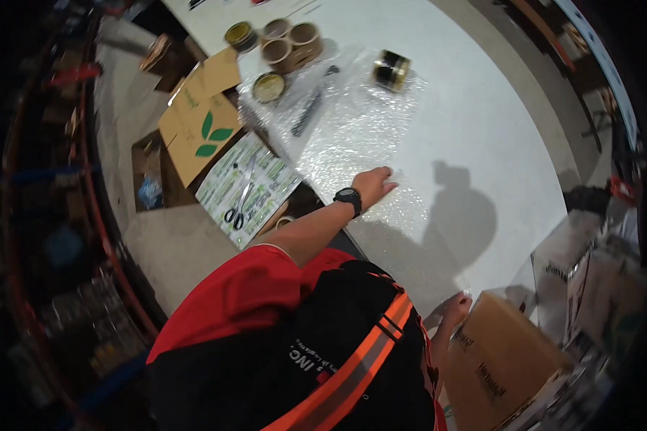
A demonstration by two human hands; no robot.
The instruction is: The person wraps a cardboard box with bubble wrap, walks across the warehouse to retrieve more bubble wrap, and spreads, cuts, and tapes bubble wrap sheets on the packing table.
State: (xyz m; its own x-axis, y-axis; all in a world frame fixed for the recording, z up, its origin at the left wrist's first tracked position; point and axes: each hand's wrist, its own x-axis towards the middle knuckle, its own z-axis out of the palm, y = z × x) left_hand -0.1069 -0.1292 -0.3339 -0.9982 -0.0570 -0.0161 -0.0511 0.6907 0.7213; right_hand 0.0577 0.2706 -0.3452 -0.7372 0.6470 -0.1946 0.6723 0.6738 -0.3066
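A sheet of clear bubble wrap (359, 129) stretches over the white table toward me. My left hand (374, 187), with a black watch on the wrist, rests on the wrap with its thumb and fingers apart. Near the table's front edge, my right hand (456, 309) is closed at the wrap's near corner; its fingertips are small in view. A black and gold jar (392, 70) lies on the far part of the wrap, beyond my left hand.
Rolls of brown tape (304, 37) and a yellowish round container (269, 87) sit at the back left. Black-handled scissors (236, 215) lie on a green-and-white printed sheet (219, 183). Cardboard boxes stand left (201, 129) and right (507, 359).
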